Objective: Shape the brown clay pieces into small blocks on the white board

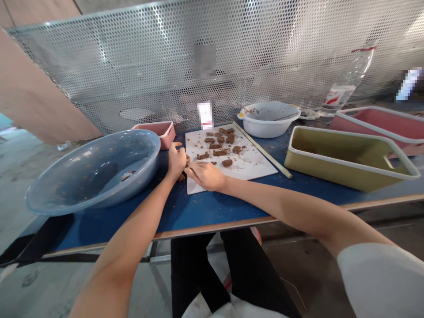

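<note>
Over the left edge of a white board, my two hands meet around a brown clay-like lump. My left hand is closed with curled fingers on it. From the other side, my right hand presses its fingertips against the same lump, closed too. Most of the lump is hidden by the fingers. Several small shaped brown pieces and crumbs lie on the board beyond my hands. A rounded brown piece rests just past my right hand. More brown material shows on the table below my left hand.
A large blue basin stands at the left, a small pink bin behind. A pale stick lies along the board's right side. Beyond are a white basin, green bin, pink bin, plastic bottle and perforated metal screen.
</note>
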`<state>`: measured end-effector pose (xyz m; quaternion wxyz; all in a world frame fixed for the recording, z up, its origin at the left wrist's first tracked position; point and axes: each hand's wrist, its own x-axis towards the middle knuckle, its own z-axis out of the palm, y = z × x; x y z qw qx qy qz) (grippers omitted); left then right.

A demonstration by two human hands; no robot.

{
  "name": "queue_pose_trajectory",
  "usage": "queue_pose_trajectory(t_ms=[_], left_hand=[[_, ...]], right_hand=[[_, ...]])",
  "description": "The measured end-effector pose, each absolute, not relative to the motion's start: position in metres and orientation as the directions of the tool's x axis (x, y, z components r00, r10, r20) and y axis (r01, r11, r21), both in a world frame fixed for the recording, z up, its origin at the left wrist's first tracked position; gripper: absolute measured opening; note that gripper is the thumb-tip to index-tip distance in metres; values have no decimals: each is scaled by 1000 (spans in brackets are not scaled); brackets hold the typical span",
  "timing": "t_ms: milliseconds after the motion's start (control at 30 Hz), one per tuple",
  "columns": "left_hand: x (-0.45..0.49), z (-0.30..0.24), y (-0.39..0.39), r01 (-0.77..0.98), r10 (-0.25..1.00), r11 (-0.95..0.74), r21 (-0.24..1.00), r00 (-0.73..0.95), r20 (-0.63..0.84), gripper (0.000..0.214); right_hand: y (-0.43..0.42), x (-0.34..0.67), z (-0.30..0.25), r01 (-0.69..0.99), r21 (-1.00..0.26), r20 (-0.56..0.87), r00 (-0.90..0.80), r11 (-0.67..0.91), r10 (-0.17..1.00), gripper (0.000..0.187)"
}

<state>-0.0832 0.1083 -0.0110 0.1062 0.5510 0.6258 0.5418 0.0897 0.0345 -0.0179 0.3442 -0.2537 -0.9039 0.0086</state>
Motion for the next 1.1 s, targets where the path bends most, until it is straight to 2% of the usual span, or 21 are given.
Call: queue_pose_trajectory(t_ms=[133,167,333,500,700,800,933,1000,1100], left_hand=[[-85,-11,108,573,810,-196,796,-363,461,26],[-86,-11,108,571,816,-198,796,-355,457,26],[-87,-13,106,553,838,-221,803,-314,447,28],[-87,-11,107,549,837,-218,807,-319,444,29],[-85,-11,108,555,839,-192,809,-334,429,31],[-84,-11,107,560,831,-199,804,-338,441,30],[-83,-10,105,563,823,-214,798,-336,458,27],[-83,-10,104,561,824,-215,799,-335,457,27],[-82,-9,103,557,820,-222,800,-337,463,27]], right_hand=[[36,88,-19,482,-262,601,-596,836,532,24],[35,89,-18,479,-282,602,-586,831,542,26],[31,91,-15,454,-316,625,-561,833,543,57],[34,91,-19,410,-260,701,-542,874,463,58],[41,95,-19,284,-145,763,-578,948,290,65],[41,97,-17,269,-92,766,-596,959,240,59],[39,97,-15,295,-55,751,-617,954,234,47],[38,95,-15,321,-72,755,-601,944,262,40],[35,91,-15,373,-170,775,-522,912,357,32]])
